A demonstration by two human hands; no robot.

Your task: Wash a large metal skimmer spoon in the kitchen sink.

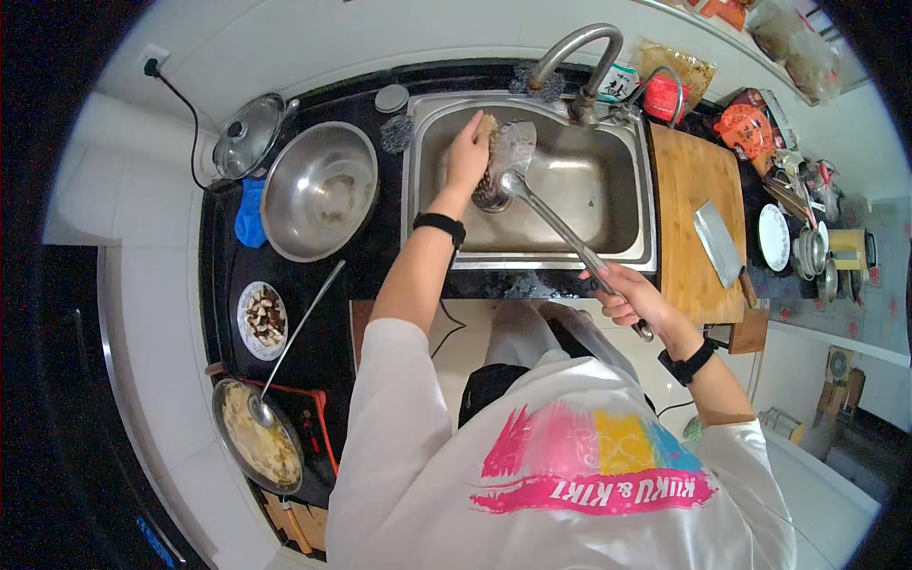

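Note:
My right hand [627, 296] grips the long handle of a metal wok spatula [563, 222], which slants up and left over the stainless steel sink [613, 214]. The wet-looking blade [519, 142] of the spatula is above the left half of the basin. Beside the blade, my left hand [467, 160] pinches a tan scrubber [487, 128], possibly loofah or sponge, against or very close to the metal. My left fingers partly hide it, so contact is hard to judge. Below them the drain [491, 203] is partly covered.
A curved faucet [581, 43] rises behind the sink. On the right, a cleaver [718, 242] lies on a wooden cutting board [677, 178]. Leftward are a large steel bowl [320, 192], a plate of chopped food [263, 320], and a pan [285, 438] of food with a ladle [261, 412].

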